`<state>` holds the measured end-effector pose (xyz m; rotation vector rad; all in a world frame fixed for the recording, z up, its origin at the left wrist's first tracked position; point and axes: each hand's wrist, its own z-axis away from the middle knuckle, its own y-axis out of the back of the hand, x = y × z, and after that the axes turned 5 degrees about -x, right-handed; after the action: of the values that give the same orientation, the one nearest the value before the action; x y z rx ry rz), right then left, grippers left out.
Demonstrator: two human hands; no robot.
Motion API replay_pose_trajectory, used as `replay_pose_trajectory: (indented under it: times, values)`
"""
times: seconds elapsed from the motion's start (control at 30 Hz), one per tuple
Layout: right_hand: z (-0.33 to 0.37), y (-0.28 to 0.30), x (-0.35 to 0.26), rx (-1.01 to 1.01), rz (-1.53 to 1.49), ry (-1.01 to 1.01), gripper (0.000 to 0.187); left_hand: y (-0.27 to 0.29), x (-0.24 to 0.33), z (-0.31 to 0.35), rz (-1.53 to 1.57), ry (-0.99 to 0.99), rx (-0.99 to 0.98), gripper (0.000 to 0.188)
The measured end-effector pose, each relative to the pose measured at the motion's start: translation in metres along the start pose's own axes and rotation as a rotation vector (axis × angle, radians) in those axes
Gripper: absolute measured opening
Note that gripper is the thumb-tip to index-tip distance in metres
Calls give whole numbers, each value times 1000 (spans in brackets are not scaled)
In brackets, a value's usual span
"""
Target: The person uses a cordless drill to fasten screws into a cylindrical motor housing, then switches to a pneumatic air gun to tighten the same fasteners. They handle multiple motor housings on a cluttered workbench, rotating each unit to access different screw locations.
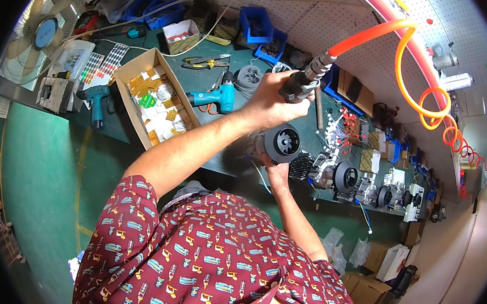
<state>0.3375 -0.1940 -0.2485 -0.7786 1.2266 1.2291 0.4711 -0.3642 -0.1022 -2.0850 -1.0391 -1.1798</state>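
Raised over the bench, my left hand [274, 102] is wrapped round a dark pneumatic driver [301, 87]. Its metal coupling joins an orange coiled air hose [375, 39] that runs up to the right; the driver's working end is hidden by the hand. Below it is a small motor unit [283, 144] with a round black housing and a finned impeller facing up. My right hand [278, 173] grips that unit from the near side, its fingers partly hidden behind it. A black finned part [301, 167] lies just to the right.
Similar motor units [342, 176] line the bench to the right. Left of my hands are a teal cordless drill [216, 97], a cardboard box [131, 73] of small parts, pliers [205, 62] and another teal drill [96, 104]. Blue bins [255, 25] stand behind; a fan [45, 33] is far left.
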Motion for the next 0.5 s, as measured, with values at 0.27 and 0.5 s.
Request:
replay_pose_trajectory:
  times: [0.27,0.5]
  values:
    - [2,0,0,15,40,-33,59,0,-4,3,82,66,8,20]
    - [-2,5,12,22,102,-14,65,1,-3,5,100,29,25,21]
